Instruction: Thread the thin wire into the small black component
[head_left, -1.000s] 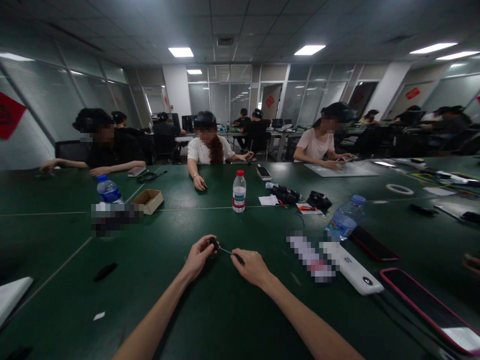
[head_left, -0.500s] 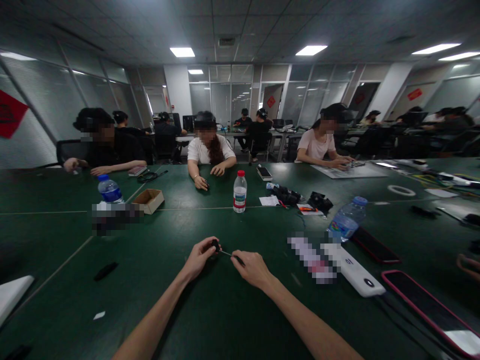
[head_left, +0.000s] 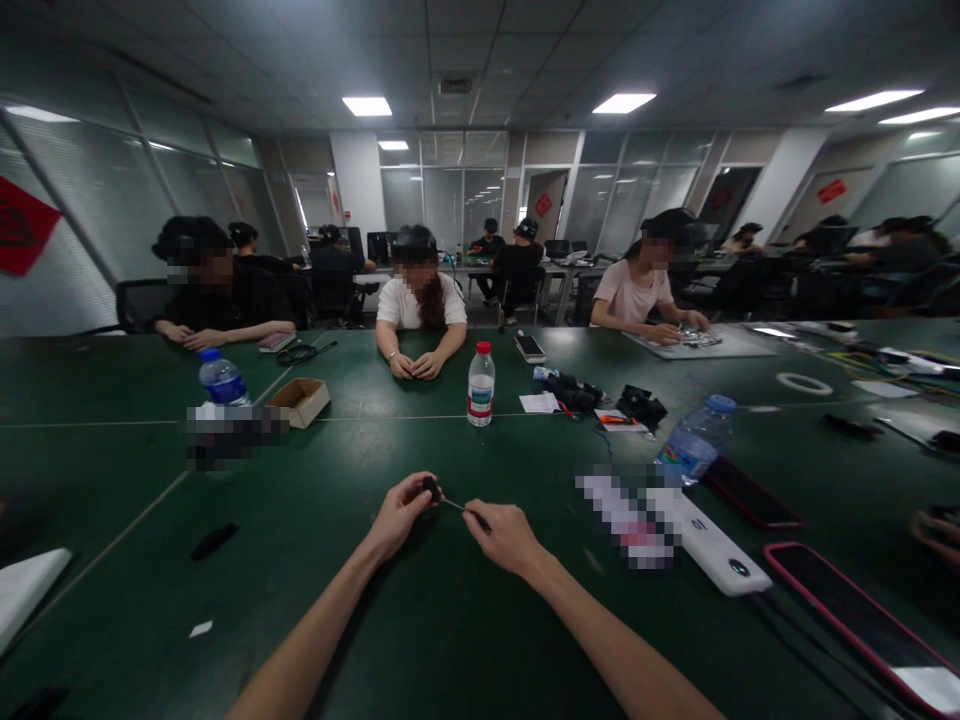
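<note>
Above the green table, my left hand (head_left: 403, 515) is closed around a small black part (head_left: 431, 488), pinched between thumb and fingers. What kind of part it is, I cannot make out. My right hand (head_left: 501, 530) grips a screwdriver (head_left: 454, 504) by its dark handle, most of which the fingers hide. Its thin metal shaft points left, and the tip meets or nearly meets the black part; exact contact is too small to tell.
A red-capped bottle (head_left: 481, 385) stands beyond my hands. To the right lie a white power bank (head_left: 709, 545), a pink-edged phone (head_left: 855, 610) and a tilted blue-capped bottle (head_left: 696, 438). An open cardboard box (head_left: 301, 403) is at left. Several people sit across the table.
My hands, the black part and the screwdriver hold almost the same place. Across the table, the person in white has brought both hands together; the person at left has lowered a hand to the table.
</note>
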